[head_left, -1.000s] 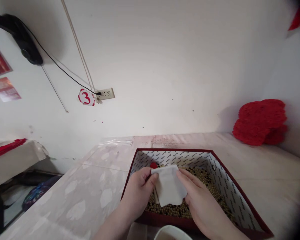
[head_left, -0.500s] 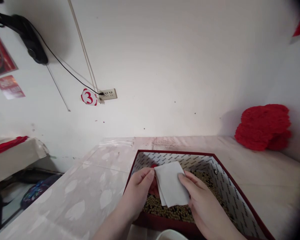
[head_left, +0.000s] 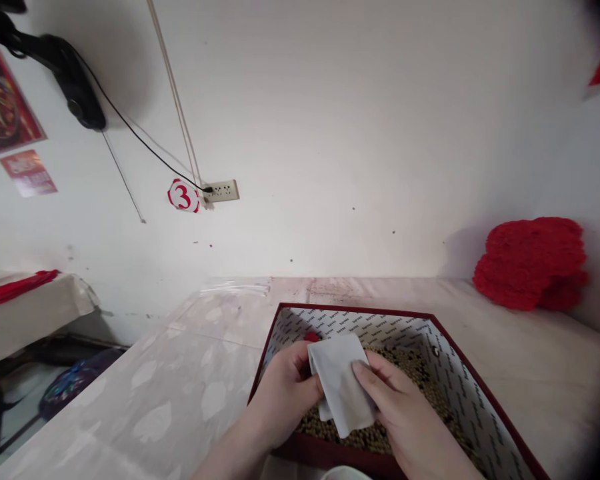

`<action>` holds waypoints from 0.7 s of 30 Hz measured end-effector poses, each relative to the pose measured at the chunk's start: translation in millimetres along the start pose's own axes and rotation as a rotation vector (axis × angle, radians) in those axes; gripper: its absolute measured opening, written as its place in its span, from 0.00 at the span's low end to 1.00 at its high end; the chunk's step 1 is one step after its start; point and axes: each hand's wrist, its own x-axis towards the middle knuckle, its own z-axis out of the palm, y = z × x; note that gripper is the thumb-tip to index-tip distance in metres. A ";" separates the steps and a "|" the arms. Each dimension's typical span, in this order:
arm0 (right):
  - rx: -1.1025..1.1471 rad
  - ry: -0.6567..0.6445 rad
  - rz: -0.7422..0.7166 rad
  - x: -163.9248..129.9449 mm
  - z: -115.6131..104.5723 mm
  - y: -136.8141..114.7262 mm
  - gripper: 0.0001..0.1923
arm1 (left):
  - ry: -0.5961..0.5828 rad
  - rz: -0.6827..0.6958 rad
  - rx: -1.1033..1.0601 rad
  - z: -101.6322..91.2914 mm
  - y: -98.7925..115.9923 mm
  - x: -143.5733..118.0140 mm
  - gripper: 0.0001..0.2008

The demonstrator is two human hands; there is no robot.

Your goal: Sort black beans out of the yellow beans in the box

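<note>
A flat white cloth piece [head_left: 341, 387], layered like a small pouch, is held above a dark red box [head_left: 355, 310]. My left hand [head_left: 290, 383] is closed at its left edge, thumb tucked against the cloth. On the right side, my right hand [head_left: 387, 387] pinches it between thumb and fingers. Small round brown and black beads or seeds [head_left: 410, 363] cover the box floor; I cannot tell which they are. Something red [head_left: 311, 337] shows behind the cloth, mostly hidden.
A white container rim [head_left: 347, 473] shows at the bottom edge, before the box. Clear plastic strips [head_left: 235, 287] lie at the back of the covered table [head_left: 180, 373]. A red fluffy bundle [head_left: 533, 263] sits back right, and a power socket [head_left: 223, 191] is on the wall.
My left thumb has moved inward against the cloth, and the left hand has shifted right. The cloth is now more bent and narrower. The view has shifted slightly.
</note>
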 end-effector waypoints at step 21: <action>0.007 -0.073 -0.036 3.4 -2.9 6.5 0.27 | 0.326 -0.024 0.067 -1.5 -4.2 -1.3 0.18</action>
